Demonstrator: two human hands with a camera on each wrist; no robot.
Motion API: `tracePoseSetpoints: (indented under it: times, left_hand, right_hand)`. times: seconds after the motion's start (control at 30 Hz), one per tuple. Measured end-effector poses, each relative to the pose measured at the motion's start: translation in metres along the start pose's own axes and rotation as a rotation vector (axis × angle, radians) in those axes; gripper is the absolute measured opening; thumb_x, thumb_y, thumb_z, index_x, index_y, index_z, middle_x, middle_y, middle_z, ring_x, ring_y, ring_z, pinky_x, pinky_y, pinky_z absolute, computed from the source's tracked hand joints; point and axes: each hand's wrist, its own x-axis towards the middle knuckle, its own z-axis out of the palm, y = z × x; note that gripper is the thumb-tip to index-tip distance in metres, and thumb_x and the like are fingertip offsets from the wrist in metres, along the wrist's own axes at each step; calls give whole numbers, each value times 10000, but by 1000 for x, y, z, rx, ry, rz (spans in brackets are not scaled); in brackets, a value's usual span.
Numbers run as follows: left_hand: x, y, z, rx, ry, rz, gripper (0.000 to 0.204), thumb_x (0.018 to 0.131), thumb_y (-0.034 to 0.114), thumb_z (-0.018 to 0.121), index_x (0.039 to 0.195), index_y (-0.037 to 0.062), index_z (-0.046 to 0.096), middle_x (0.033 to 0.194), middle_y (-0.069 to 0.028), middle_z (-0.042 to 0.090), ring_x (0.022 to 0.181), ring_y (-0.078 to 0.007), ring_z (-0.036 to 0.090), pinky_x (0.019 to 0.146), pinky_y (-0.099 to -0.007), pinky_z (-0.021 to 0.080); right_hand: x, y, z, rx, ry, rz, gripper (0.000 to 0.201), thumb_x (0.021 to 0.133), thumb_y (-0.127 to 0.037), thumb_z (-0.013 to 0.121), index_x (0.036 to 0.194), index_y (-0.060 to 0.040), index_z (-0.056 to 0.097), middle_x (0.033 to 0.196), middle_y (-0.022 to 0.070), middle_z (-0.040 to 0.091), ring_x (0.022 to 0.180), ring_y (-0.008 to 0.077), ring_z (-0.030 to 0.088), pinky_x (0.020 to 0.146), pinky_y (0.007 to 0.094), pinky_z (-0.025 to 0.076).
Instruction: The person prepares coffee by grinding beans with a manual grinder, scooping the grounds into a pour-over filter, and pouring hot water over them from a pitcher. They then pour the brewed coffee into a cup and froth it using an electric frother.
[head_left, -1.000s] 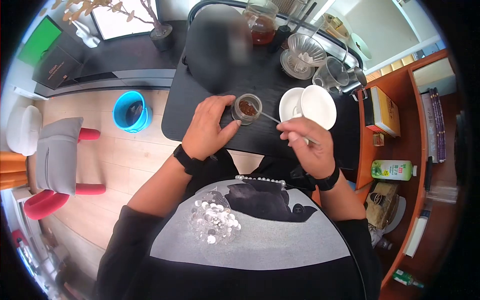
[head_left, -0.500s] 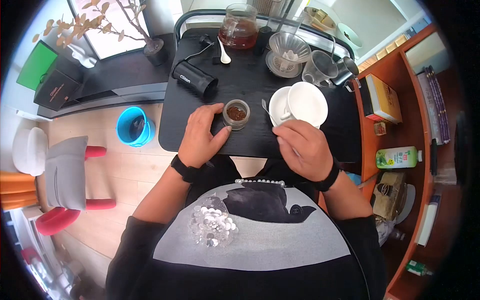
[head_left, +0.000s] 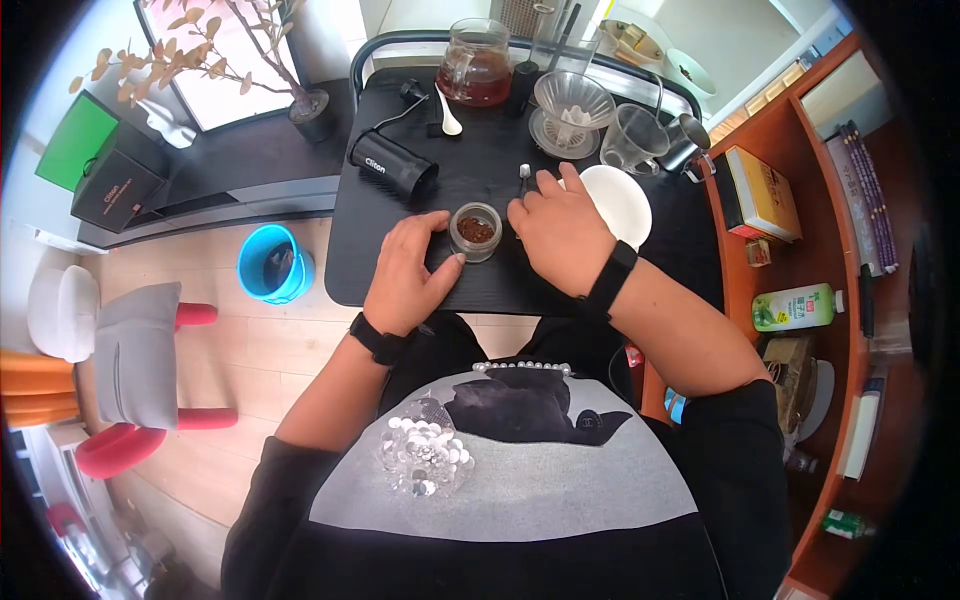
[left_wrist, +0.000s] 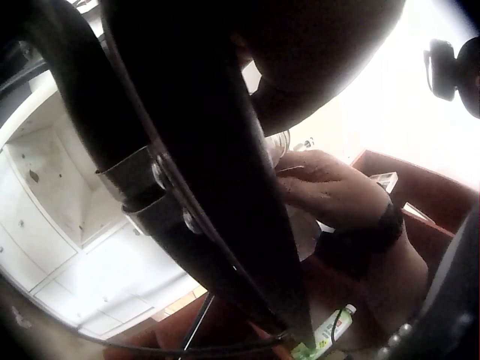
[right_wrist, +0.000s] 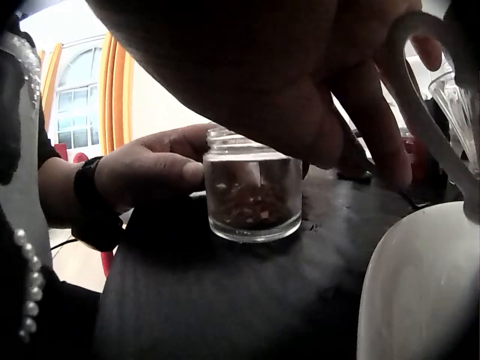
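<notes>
A small glass jar [head_left: 478,212] with dark brown grounds in it stands near the table's front edge. My left hand [head_left: 402,270] holds it from the left, thumb and forefinger against its side; the right wrist view shows this jar [right_wrist: 255,199] upright on the table. To its right, my right hand [head_left: 565,225] bends over a small metal spoon [head_left: 525,172], pinching its handle, which is mostly hidden under the fingers. Beside that hand is a white cup [head_left: 622,208], partly covered by it. In the left wrist view, straps and dark shapes hide most of the left hand.
Behind the jar lie a black hand grinder [head_left: 393,165] and a white spoon [head_left: 448,115]. A glass pot [head_left: 475,75] of brown liquid, a clear dripper [head_left: 573,105], a glass mug [head_left: 632,140] and a metal jug [head_left: 687,143] line the back. A wooden shelf [head_left: 745,290] borders the table's right.
The spoon has come out of the jar and now lies right of it, its bowl pointing away. My right hand moved right, then forward and left over the spoon. The left hand stays at the jar.
</notes>
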Motion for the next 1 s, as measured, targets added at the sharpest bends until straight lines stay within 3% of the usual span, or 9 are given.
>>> tracePoseSetpoints:
  times: [0.3,0.5,0.57,0.6,0.7,0.83,0.9,0.93,1.0]
  left_hand:
    - [-1,-1,1,15,-1,32,436,705,90,648,1108,9,500,1042,-149,560,1005,-316,512,901,-373,384]
    - [1,-10,-10,-295,-3,-141,430,724,41,621,1133,19,490,1069,-115,554,1047,-254,508,893,-325,382]
    - [7,-15,-26,-158,106,-97,426,707,27,614,1117,27,499,1069,-137,545,1037,-295,507,889,-346,398]
    - [15,-19,-36,-8,138,-20,418,704,11,600,1110,28,500,1090,-147,532,1050,-306,498,901,-355,396]
    - [47,-38,-62,307,212,158,418,689,4,587,1097,17,500,1097,-171,521,1060,-335,484,928,-391,377]
    - [87,-85,-63,251,290,-27,434,746,167,596,1125,-18,494,1101,-224,518,1042,-362,494,892,-396,400]
    - [104,-93,-58,210,194,-393,521,803,302,588,1159,-59,470,1058,-235,567,1006,-328,548,879,-366,418]
    - [109,-94,-55,155,155,-419,654,802,455,569,1142,-95,471,1016,-262,584,963,-334,576,832,-369,439]
    - [115,-95,-49,203,105,-476,673,787,481,573,1130,-91,482,991,-250,593,927,-316,587,797,-360,451]
  right_hand:
    - [14,2,12,-151,-291,32,295,806,-172,440,981,-24,625,936,129,625,965,294,533,980,471,275]
    - [-2,0,0,-11,-111,65,238,791,-147,467,934,-16,605,881,119,607,896,260,543,934,437,337]
    - [-13,-6,-10,162,4,53,200,768,-144,524,902,-6,579,867,111,592,845,256,540,898,360,375]
    - [-17,-9,-16,335,15,61,340,741,-141,586,1028,31,522,983,150,569,908,289,532,900,341,385]
    - [-25,-28,-11,627,195,135,515,732,-129,612,1176,53,424,1129,196,505,1019,325,500,940,373,368]
    - [-22,-46,4,865,207,224,723,729,-155,637,1310,40,254,1301,251,352,1194,369,373,1010,383,304]
    - [-19,-49,14,889,193,244,780,727,-175,650,1334,32,205,1333,252,314,1229,369,336,1026,376,285]
    - [-17,-48,19,977,173,311,792,724,-187,658,1336,31,204,1333,249,319,1232,360,340,1027,369,286]
    - [-12,-46,33,1061,156,379,804,722,-198,665,1338,31,203,1333,247,323,1234,350,343,1028,362,287]
